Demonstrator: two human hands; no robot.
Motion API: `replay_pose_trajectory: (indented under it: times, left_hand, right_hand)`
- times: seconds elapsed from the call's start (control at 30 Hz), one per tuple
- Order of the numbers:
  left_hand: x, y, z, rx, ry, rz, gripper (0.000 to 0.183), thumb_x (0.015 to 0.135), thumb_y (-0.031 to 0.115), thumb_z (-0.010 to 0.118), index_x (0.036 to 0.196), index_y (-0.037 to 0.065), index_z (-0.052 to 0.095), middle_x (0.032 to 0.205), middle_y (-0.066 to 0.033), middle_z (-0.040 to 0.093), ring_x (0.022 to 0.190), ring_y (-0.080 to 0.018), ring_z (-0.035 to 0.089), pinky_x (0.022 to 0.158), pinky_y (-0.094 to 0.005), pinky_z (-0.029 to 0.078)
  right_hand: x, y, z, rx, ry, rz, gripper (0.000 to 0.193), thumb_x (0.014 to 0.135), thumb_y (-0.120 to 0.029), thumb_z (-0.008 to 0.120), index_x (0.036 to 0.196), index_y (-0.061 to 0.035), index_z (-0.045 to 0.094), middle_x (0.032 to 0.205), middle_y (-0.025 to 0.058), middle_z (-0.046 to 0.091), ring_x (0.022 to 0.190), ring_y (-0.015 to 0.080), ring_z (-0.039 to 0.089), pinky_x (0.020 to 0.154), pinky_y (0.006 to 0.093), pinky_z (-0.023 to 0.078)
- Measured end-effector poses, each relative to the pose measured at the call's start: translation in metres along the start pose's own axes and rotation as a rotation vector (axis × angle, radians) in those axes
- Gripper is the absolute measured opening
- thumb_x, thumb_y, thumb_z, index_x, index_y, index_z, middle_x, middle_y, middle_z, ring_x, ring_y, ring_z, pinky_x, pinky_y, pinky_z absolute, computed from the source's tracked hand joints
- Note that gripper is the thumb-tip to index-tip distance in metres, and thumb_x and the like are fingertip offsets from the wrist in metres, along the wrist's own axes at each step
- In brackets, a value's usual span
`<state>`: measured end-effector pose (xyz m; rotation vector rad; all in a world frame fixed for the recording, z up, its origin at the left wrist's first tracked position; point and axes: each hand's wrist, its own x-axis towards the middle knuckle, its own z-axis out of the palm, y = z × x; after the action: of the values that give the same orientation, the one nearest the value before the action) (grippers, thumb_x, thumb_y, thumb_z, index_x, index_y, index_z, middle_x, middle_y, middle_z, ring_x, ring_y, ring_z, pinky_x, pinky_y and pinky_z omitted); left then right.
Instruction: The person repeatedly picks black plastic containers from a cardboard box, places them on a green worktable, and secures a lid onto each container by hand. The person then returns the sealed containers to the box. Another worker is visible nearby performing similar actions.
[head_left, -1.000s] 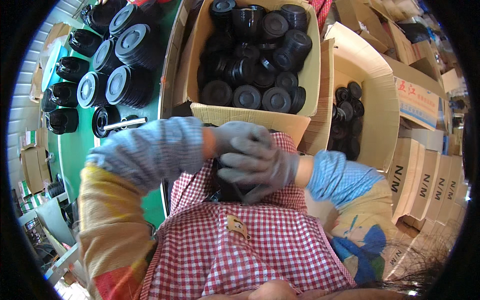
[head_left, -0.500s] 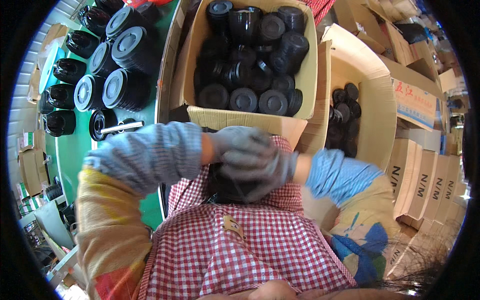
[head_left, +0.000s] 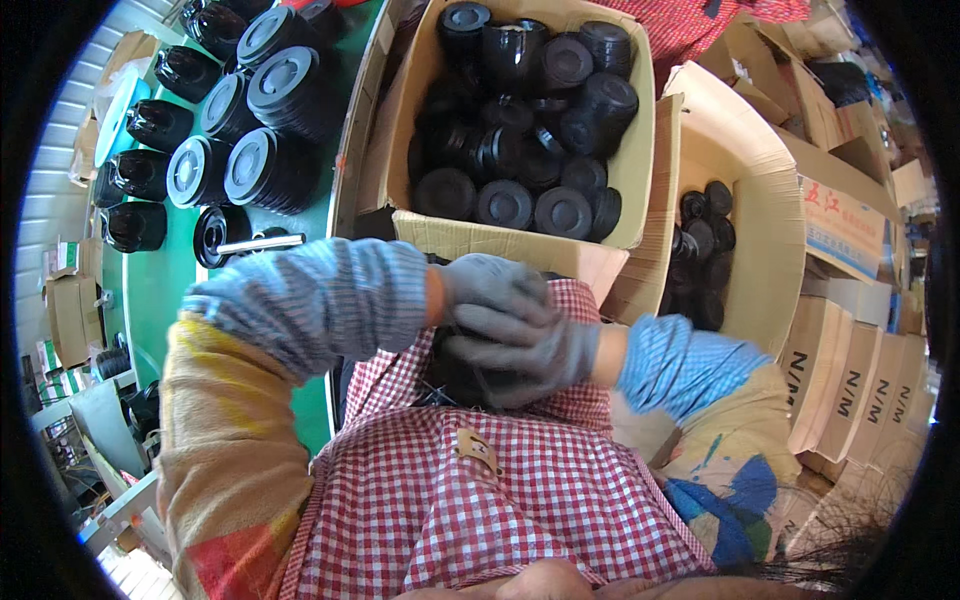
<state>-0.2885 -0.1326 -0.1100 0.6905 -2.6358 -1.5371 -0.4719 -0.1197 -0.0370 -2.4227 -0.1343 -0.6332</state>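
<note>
My left hand [head_left: 488, 285] and my right hand [head_left: 530, 350], both in grey gloves, meet over my lap in front of the red checked apron [head_left: 500, 490]. Their fingers are curled in and overlap, with the right hand in front of the left. Beneath and between them is a dark, partly shiny black piece [head_left: 455, 375]. The gloves cover most of it, and motion blurs the fingers, so its kind cannot be made out. Just beyond the hands stands a cardboard box [head_left: 520, 240] holding many round black lids [head_left: 505, 204] and a glossy black cup-shaped part [head_left: 513, 55].
On the green table [head_left: 275, 228] at left are stacks of black discs [head_left: 265, 170], glossy black housings [head_left: 140, 174] and a light rod [head_left: 262, 243]. Another carton [head_left: 770, 200] at right holds black discs [head_left: 700, 237]. Closed cartons [head_left: 850, 390] line the right side.
The view has shifted, so the boxes and table sit slightly further right. My hands stay together over my lap, fingers moving a little against each other.
</note>
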Motion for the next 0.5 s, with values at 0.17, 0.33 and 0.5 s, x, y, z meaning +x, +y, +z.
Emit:
replay_pose_trajectory:
  times: [0.17,0.33,0.5]
  left_hand:
    - [-0.032,0.067,-0.017,-0.616,0.204,-0.382,0.045,0.099,0.029,0.062,0.139,0.010,0.054,0.139,-0.0089,0.057,0.127,-0.0251,0.058,0.113,-0.0404,0.044]
    - [-0.015,0.078,-0.028,-0.313,0.082,-0.377,0.038,0.093,0.031,0.067,0.122,0.006,0.065,0.111,-0.0116,0.070,0.106,-0.0283,0.067,0.096,-0.0437,0.051]
    - [0.012,0.077,-0.034,0.075,0.018,-0.451,0.022,0.092,0.024,0.065,0.108,0.010,0.071,0.103,-0.0149,0.071,0.099,-0.0334,0.068,0.086,-0.0466,0.054]
  right_hand:
    - [0.005,0.024,-0.008,0.061,-0.297,-0.187,0.081,0.076,-0.066,0.065,0.144,-0.0243,0.054,0.154,0.0099,0.041,0.147,0.0332,0.029,0.109,0.0633,0.022]
    - [0.018,-0.018,0.015,-0.025,-0.258,-0.143,0.068,0.084,-0.057,0.059,0.146,-0.0275,0.052,0.159,0.0086,0.036,0.151,0.0345,0.024,0.110,0.0658,0.017]
    - [0.038,-0.052,0.008,-0.044,-0.301,0.200,0.061,0.091,-0.043,0.059,0.148,-0.0248,0.050,0.162,0.0106,0.033,0.151,0.0349,0.026,0.118,0.0665,0.012]
